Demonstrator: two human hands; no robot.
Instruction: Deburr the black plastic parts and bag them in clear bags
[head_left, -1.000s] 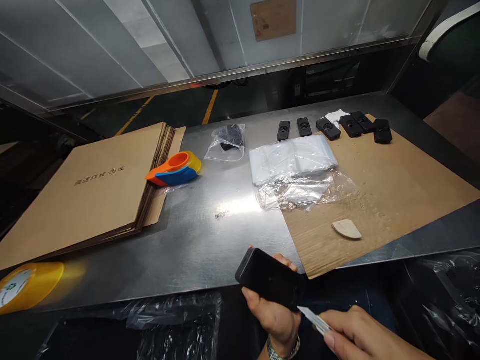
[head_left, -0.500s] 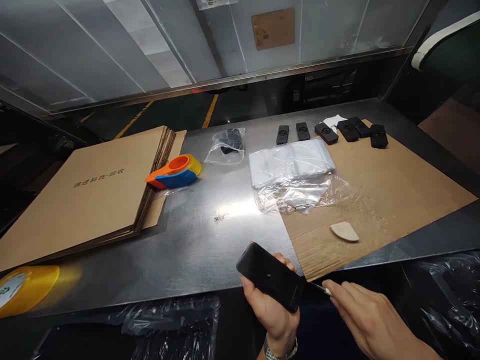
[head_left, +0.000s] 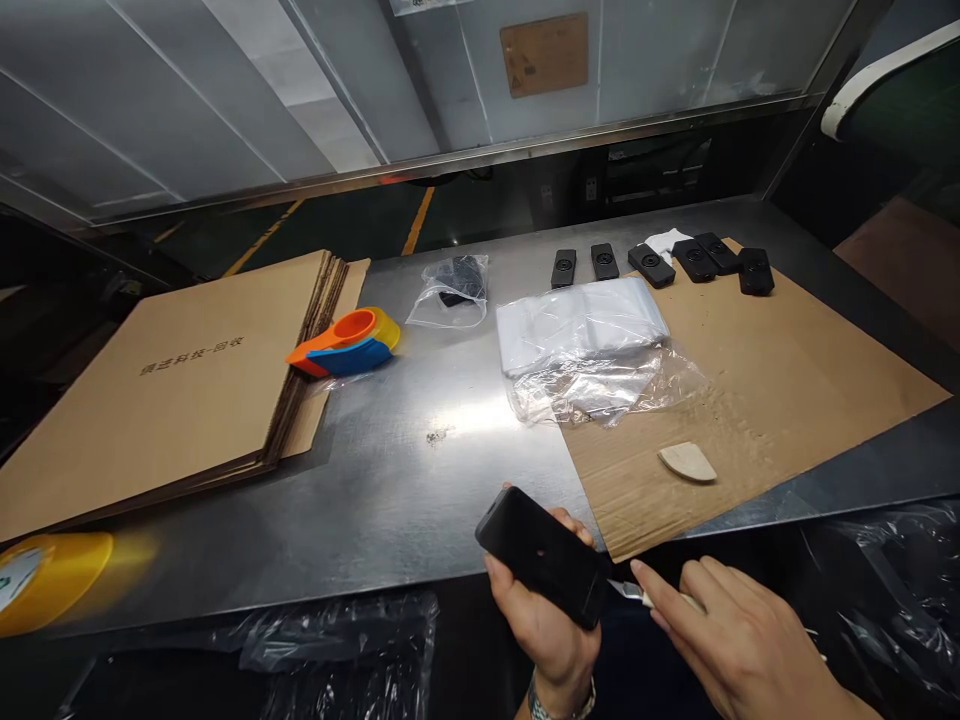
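My left hand (head_left: pixel 551 630) is closed around a black rectangular plastic casing (head_left: pixel 541 555) with a small hole near its middle, held over the table's front edge. In my right hand (head_left: pixel 739 630) is a small knife (head_left: pixel 627 590) with a pale handle, its index finger stretched along it. The blade points at the casing's lower right end; whether it touches cannot be told. On the cardboard sheet (head_left: pixel 810 350) above my right hand lies a pale wedge-shaped piece (head_left: pixel 688 462).
Several black casings (head_left: pixel 651 265) lie along the back. Clear plastic bags (head_left: pixel 585 325) are stacked mid-table, with a bagged black item (head_left: pixel 463 280) farther left. An orange-and-blue tape dispenser (head_left: pixel 349 340) rests beside flat cardboard (head_left: pixel 172 370). A yellow tape roll (head_left: pixel 71 575) sits front left.
My right hand has turned slightly and its index finger has extended, showing more of the blade at the casing's end. The casing stays almost in place in my left hand.
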